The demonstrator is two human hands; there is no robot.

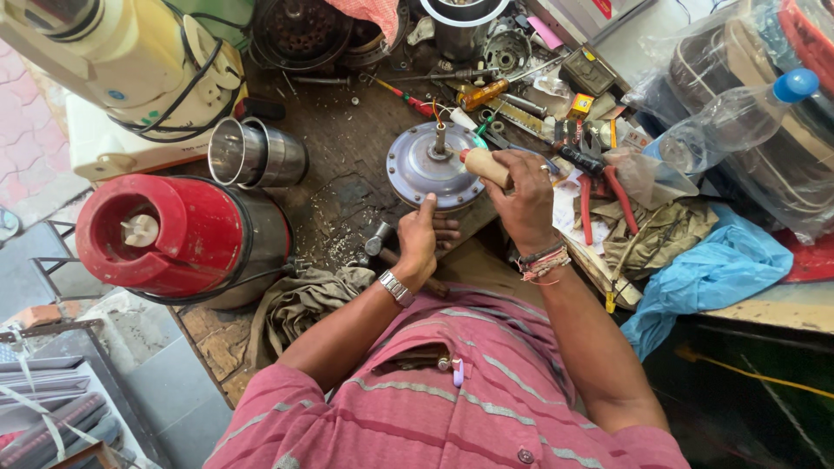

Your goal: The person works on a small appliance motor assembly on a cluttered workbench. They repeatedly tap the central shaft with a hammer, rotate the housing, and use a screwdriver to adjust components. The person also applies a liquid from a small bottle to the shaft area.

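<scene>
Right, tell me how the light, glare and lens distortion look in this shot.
Head view: soft daylight, shadows faint; glare on the steel cup and the round metal motor housing; the wide lens bows the edges, bending the cream appliance and plastic bottle; left hand and right hand sharp at centre.
</scene>
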